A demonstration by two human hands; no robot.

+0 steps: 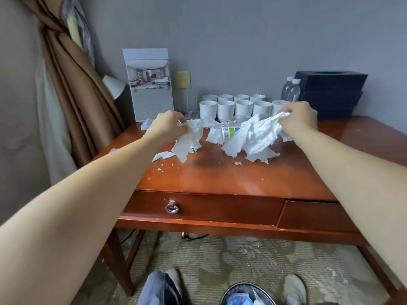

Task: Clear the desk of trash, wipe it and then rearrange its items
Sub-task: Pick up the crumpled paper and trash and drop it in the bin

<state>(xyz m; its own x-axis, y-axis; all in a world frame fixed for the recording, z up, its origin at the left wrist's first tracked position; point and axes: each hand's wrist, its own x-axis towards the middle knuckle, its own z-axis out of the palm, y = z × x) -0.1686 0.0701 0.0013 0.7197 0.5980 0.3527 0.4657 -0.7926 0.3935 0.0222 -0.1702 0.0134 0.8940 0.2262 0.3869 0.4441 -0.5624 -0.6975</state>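
On the red-brown wooden desk (242, 177) lies a heap of crumpled white tissue paper. My left hand (167, 126) grips one torn wad of tissue (187, 142) at the desk's left middle. My right hand (299, 119) grips a larger crumpled mass of tissue (255, 139) that spreads toward the centre. A small plastic bottle with a green and white label (229, 133) lies on its side, half buried in that paper. Small tissue scraps (163, 155) and blue-green crumbs (163, 168) dot the desk top.
Several white cups (235, 106) stand in rows at the back. A framed room picture (149, 84), a yellow card (182, 79), a lamp shade (113, 85), two water bottles (291, 90) and stacked black boxes (330, 93) line the wall. A bin (246, 294) stands on the floor between my feet.
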